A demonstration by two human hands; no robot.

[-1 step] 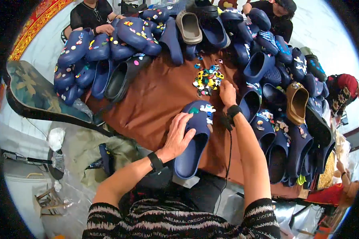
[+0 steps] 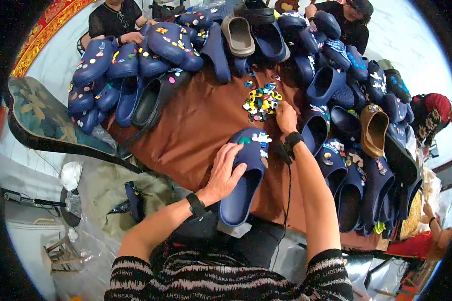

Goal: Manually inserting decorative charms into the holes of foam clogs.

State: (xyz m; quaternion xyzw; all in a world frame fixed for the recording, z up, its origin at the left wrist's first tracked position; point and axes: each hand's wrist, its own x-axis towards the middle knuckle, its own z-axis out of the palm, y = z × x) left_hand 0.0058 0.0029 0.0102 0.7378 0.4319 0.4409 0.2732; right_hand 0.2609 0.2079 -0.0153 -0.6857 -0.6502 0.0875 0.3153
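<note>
Both forearms reach forward from the lower edge, each with a dark band at the wrist. The left hand point(image 2: 225, 173) lies palm down, fingers spread; the right hand point(image 2: 285, 116), farther out, curls its fingers downward

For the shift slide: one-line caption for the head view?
Left hand steadies a navy clog on the brown table while right hand reaches into a pile of colourful charms.

Bare brown cloth point(image 2: 196, 130) left of clog point(image 2: 243, 175); clog piles point(image 2: 336, 85) crowd far, right sides.
</note>
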